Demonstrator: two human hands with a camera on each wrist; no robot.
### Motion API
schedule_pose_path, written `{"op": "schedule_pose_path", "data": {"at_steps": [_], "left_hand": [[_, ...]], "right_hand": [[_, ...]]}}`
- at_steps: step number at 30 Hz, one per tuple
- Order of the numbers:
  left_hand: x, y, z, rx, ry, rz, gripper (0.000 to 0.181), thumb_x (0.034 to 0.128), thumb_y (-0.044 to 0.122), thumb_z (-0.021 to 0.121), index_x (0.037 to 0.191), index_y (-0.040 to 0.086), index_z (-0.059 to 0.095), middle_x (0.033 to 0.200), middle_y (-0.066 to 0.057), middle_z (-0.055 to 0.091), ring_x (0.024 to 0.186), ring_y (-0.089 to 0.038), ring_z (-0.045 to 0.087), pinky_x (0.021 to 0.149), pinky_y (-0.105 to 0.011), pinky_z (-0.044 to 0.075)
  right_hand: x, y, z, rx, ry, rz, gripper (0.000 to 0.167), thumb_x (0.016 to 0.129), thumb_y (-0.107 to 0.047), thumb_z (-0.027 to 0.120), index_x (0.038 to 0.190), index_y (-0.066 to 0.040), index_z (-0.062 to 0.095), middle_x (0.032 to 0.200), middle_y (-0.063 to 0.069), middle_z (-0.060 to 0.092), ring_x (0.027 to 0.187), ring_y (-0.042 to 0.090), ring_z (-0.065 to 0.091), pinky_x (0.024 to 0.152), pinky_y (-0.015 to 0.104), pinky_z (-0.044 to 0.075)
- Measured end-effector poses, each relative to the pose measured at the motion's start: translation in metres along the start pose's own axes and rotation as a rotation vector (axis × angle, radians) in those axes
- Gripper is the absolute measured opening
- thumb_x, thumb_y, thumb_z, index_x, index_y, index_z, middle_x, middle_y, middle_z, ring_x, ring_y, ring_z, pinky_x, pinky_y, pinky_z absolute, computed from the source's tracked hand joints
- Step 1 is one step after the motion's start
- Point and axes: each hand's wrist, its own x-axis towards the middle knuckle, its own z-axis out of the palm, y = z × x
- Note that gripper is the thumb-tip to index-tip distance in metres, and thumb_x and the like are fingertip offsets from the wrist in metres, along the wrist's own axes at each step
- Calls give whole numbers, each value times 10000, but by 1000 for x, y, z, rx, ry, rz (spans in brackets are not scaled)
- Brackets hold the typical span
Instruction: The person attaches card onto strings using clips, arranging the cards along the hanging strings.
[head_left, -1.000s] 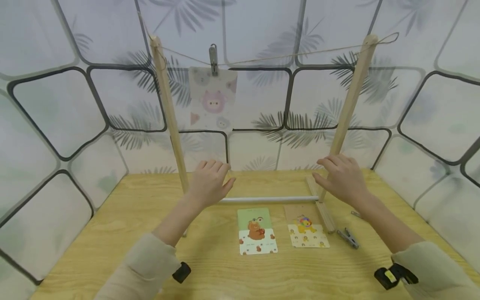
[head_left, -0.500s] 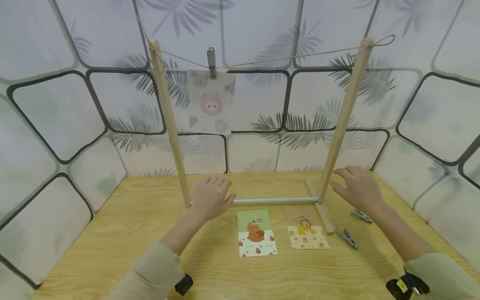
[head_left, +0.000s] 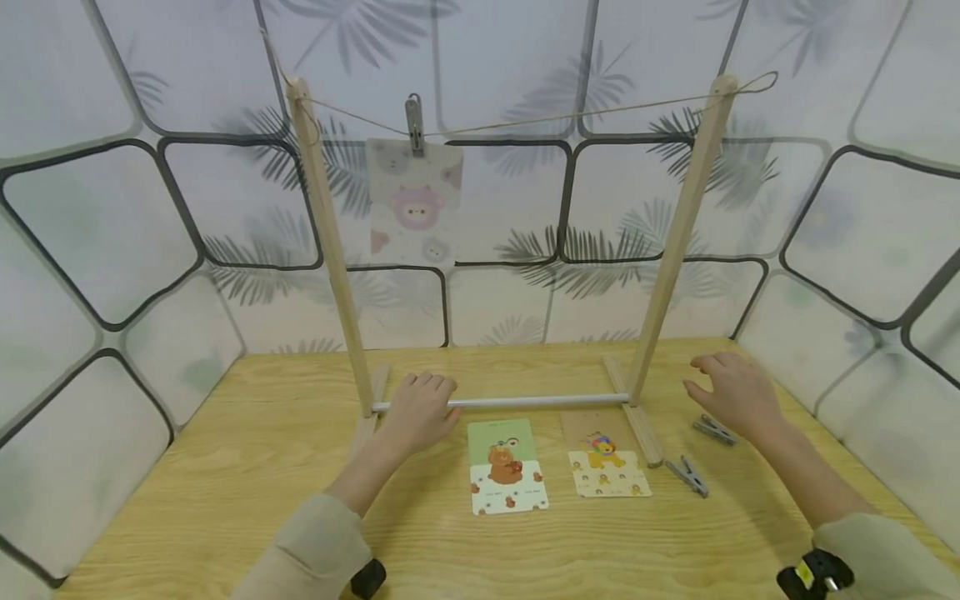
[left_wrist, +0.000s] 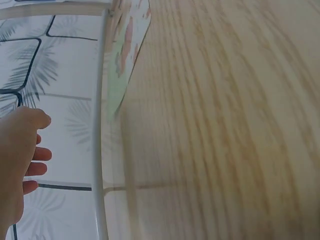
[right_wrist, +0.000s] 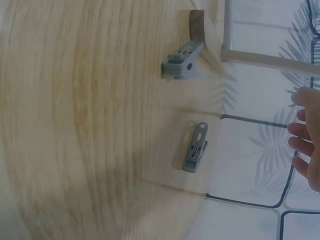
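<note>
Above the table, near the left end of the white crossbar (head_left: 540,402), hovers my left hand (head_left: 422,410), fingers relaxed and holding nothing; the left wrist view shows it (left_wrist: 20,155) apart from the bar. My right hand (head_left: 738,396) is in the air right of the frame, empty, with loosely bent fingers. Just beside and below it lie two grey clips (head_left: 714,429) (head_left: 687,477), also in the right wrist view (right_wrist: 196,147). A green and white bear card (head_left: 507,467) and a tan lion card (head_left: 606,457) lie flat between the hands.
A wooden frame with a left post (head_left: 330,250) and a right post (head_left: 682,242) carries a string (head_left: 562,119). A grey clip (head_left: 415,125) on it holds a pale printed sheet (head_left: 415,204). Patterned curtain (head_left: 502,308) surrounds the wooden table (head_left: 225,492).
Both hands have come down; the right has moved away to the right of the right post, and the left has lowered beside the crossbar. The view has shifted slightly.
</note>
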Motion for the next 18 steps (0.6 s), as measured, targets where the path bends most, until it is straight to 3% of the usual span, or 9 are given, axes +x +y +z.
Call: {"op": "schedule_pose_path", "data": {"at_steps": [5, 13, 18], "left_hand": [[-1, 0, 6, 15, -16, 28, 292, 780, 257, 702, 963, 46, 616, 876, -73, 651, 784, -216, 587, 706, -344, 452], [-3, 7, 12, -28, -174, 15, 331, 820, 287, 657, 1025, 35, 596, 959, -94, 630, 878, -236, 562, 794, -376, 437], [-5, 10, 18, 5, -179, 32, 336, 822, 306, 651, 1022, 39, 605, 952, -85, 639, 867, -226, 570, 779, -359, 444]], "right_hand": [[-8, 12, 4, -5, -72, 58, 345, 801, -208, 678, 1006, 63, 617, 943, 236, 619, 824, 388, 578, 628, 480, 456], [-15, 22, 9, -16, -179, 89, 392, 817, -249, 653, 1050, 64, 610, 966, 244, 606, 841, 416, 562, 626, 495, 446], [-20, 29, 15, -19, -238, 79, 414, 815, -249, 663, 1081, 62, 601, 962, 229, 608, 865, 426, 551, 631, 507, 439]]}}
